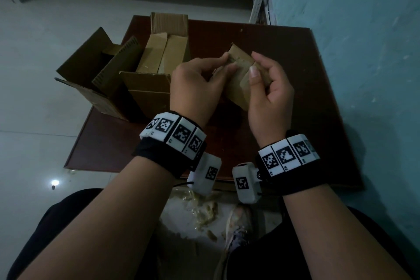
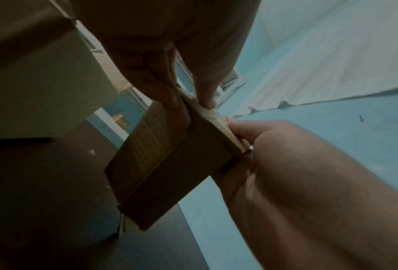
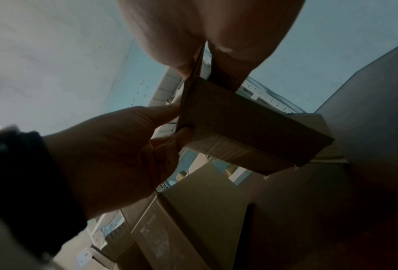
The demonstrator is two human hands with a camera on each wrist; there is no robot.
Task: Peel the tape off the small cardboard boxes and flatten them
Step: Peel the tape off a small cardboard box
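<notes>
A small brown cardboard box (image 1: 239, 70) is held tilted in the air above the dark brown table (image 1: 295, 120). A paler strip of tape (image 2: 216, 118) runs along its top edge. My left hand (image 1: 228, 61) pinches the box's upper left edge between thumb and forefinger, as the right wrist view also shows (image 3: 182, 120). My right hand (image 1: 255, 66) grips the right side, thumb on the taped face and fingers curled behind. In the left wrist view the box (image 2: 170, 164) hangs between both hands. Whether the tape end has lifted I cannot tell.
An open large carton (image 1: 159, 88) with flat cardboard pieces inside stands on the table's left part. A second open carton (image 1: 91, 75) sits beside it, past the table's left edge. Crumpled tape scraps (image 1: 204, 209) lie on the floor by a shoe (image 1: 238, 225). A teal wall (image 1: 363, 52) stands at the right.
</notes>
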